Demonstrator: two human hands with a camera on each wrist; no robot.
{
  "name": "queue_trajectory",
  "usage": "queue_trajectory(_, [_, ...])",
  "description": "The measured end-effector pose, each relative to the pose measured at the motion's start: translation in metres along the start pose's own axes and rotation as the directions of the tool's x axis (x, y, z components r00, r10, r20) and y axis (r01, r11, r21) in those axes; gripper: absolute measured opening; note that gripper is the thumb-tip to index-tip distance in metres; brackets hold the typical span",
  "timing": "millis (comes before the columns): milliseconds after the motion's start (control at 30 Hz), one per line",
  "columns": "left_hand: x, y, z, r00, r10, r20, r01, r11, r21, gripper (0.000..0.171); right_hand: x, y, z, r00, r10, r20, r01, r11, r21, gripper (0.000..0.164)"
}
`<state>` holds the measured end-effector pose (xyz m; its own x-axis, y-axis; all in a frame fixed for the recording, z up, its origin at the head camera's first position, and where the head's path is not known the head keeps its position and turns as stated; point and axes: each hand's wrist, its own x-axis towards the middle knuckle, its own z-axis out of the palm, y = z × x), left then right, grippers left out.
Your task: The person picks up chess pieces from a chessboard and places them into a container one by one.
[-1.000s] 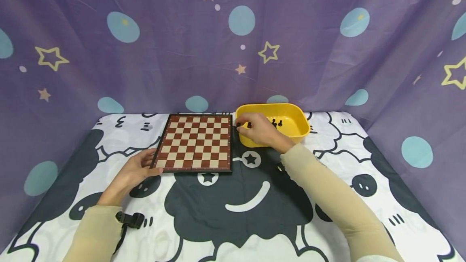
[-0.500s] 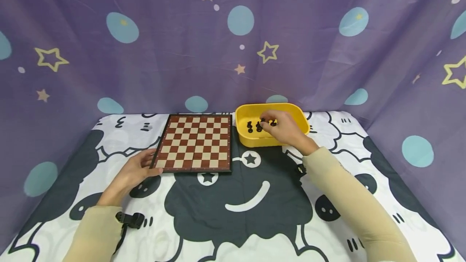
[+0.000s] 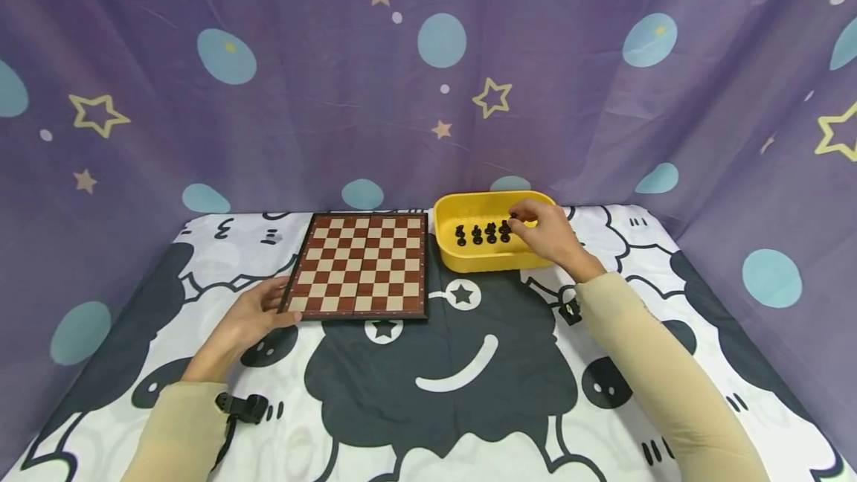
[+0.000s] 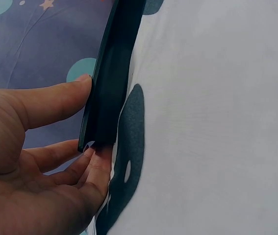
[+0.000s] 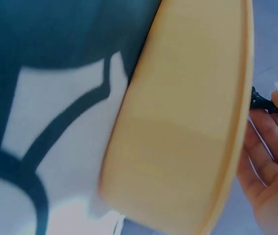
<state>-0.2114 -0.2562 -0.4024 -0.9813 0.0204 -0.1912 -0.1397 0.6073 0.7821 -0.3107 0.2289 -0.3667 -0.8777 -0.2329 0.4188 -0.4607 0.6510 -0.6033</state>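
Note:
A chessboard (image 3: 361, 266) with red-brown and cream squares lies flat at centre left, its squares bare. My left hand (image 3: 251, 318) holds its near left corner; in the left wrist view the thumb (image 4: 55, 100) presses one side of the dark board edge (image 4: 110, 73) and the fingers bend round the other. Over the right part of a yellow plastic box (image 3: 462, 262), my right hand (image 3: 552, 235) pinches a black chess piece (image 5: 262, 102) between thumb and fingers. Several black chess pieces (image 3: 492, 233) stand in a row inside the box, left of that hand.
A cloth (image 3: 442, 407) printed with black-and-white sheep covers the table. Behind it hangs a purple curtain (image 3: 335, 95) with stars and blue ovals. A black strap with a small device (image 3: 244, 406) is on my left wrist. The board and box stand side by side.
My right hand has moved from the box's left end to its right end. The pieces it covered now show in a row, and it pinches one at the right. My left hand stays at the board's corner.

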Motion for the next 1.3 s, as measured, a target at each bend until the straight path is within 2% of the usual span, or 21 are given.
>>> queue_trajectory(167, [0.000, 0.000, 0.000, 1.000, 0.003, -0.007, -0.003, 1.000, 0.001, 0.083, 0.004, 0.015, -0.003, 0.999, 0.043, 0.024, -0.043, 0.999, -0.004, 0.017])
queue_trajectory(467, [0.000, -0.001, 0.000, 1.000, 0.009, 0.004, -0.009, 1.000, -0.006, 0.082, 0.013, 0.039, -0.002, 0.985, 0.106, 0.138, -0.101, 0.994, -0.049, 0.023])
queue_trajectory(867, [-0.001, 0.000, 0.000, 1.000, 0.016, 0.002, -0.016, 1.000, -0.014, 0.081, 0.026, 0.051, -0.003, 0.947, 0.105, 0.304, -0.058, 0.985, -0.162, 0.016])
queue_trajectory(1300, [0.001, -0.001, 0.000, 1.000, 0.004, -0.003, -0.004, 1.000, -0.018, 0.083, 0.031, 0.055, 0.000, 0.928, 0.099, 0.359, -0.007, 0.969, -0.248, 0.015])
